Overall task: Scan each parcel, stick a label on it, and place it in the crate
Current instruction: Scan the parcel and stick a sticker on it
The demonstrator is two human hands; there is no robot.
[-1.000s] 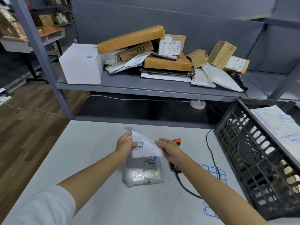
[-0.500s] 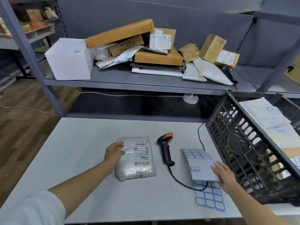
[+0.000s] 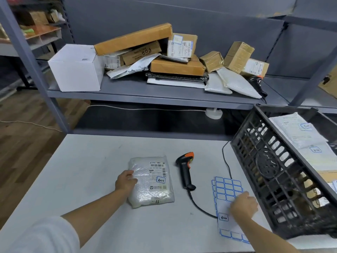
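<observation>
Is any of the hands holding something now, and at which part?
The left hand touches the parcel at its left edge; the right hand rests on the label sheets.

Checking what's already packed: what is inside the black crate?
The black crate holds white mailer parcels with blue-bordered labels and part of a brown box. Anything beneath them is covered.

Grey shelving, wood floor, white counter

A grey metal shelf [image 3: 138,92] runs behind the white counter [image 3: 87,161], its upright post [image 3: 34,64] standing at the left. A white cable [image 3: 145,108] trails under the shelf to a round white puck [image 3: 214,113]. Brown wood floor [image 3: 21,143] shows at left, with another rack [image 3: 42,31] blurred beyond.
</observation>
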